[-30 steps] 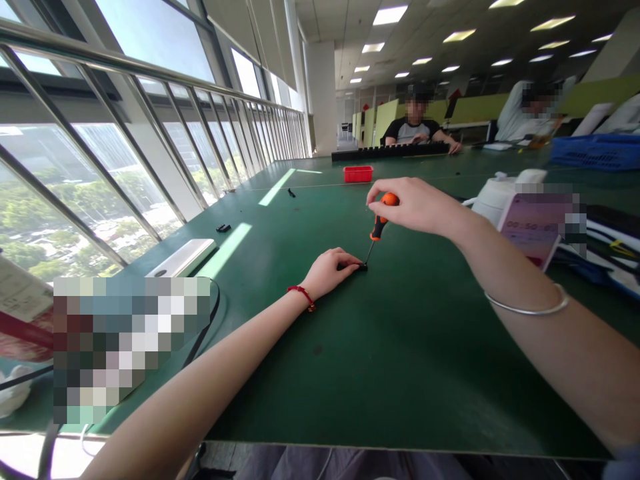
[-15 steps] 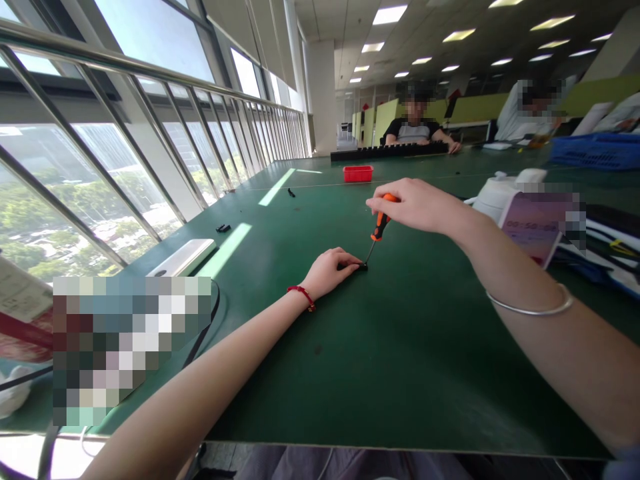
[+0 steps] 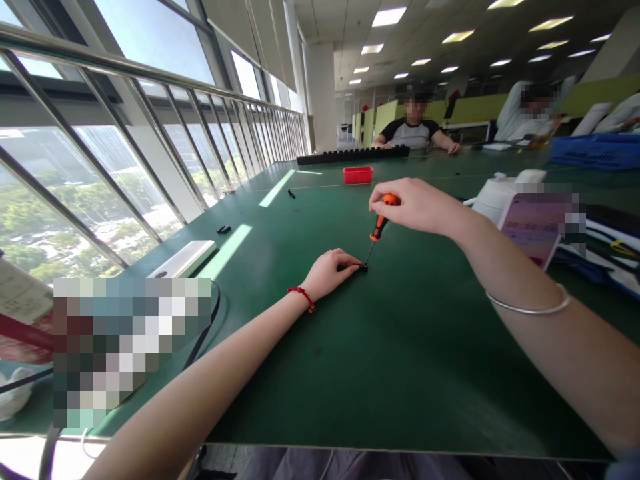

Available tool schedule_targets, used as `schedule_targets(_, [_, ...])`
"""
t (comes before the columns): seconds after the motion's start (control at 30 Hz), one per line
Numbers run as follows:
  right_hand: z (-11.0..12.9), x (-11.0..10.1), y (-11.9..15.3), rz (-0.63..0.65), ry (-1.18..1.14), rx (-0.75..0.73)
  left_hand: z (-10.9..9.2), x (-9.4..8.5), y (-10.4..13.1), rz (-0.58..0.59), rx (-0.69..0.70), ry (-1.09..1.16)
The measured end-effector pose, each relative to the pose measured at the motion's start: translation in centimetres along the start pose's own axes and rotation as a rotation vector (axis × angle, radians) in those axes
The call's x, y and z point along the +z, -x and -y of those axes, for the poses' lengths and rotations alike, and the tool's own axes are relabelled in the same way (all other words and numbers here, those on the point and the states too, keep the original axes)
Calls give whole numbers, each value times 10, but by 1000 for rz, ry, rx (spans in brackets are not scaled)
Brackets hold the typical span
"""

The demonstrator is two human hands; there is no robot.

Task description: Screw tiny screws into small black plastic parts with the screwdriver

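My right hand (image 3: 407, 205) is closed around the orange and black handle of a screwdriver (image 3: 379, 225). The screwdriver leans slightly, its shaft pointing down to a small black part (image 3: 363, 268) on the green table (image 3: 400, 373). Fingers of my left hand (image 3: 334, 270) pinch that black part against the tabletop, covering most of it. The tip of the shaft meets the part's exposed end; the exact contact is too small to make out.
A red bin (image 3: 358, 175) stands farther back, before a long black slotted strip (image 3: 355, 155) near a seated person (image 3: 413, 130). Small black pieces (image 3: 223, 229) lie left. At right are a phone (image 3: 535, 227), a white object (image 3: 493, 197) and a blue basket (image 3: 595, 152).
The long black strip at the far end has slid left, and the person there has shifted an arm. My right hand has turned slightly on the screwdriver handle; my left hand stays put.
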State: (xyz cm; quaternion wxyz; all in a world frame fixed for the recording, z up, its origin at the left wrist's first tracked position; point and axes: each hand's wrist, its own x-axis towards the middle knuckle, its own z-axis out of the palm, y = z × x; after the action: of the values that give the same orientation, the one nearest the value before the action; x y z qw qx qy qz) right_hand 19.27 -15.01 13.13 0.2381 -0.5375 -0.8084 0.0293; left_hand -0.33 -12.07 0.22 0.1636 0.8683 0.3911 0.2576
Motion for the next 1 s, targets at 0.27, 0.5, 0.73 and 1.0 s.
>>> schedule_targets(0.27, [1,1,0,15,-13,13,0,0,0,-1,-2,-3])
schedule_targets(0.5, [2,1,0,10,-3,8,0,1,0,-6,-2,-3])
schedule_targets(0.73, [4,1,0,-11,32,12,-1,0,0,-2,-1,-15])
schedule_targets(1.0, [4,1,0,-28,43,17,0,0,0,-3,5,-14])
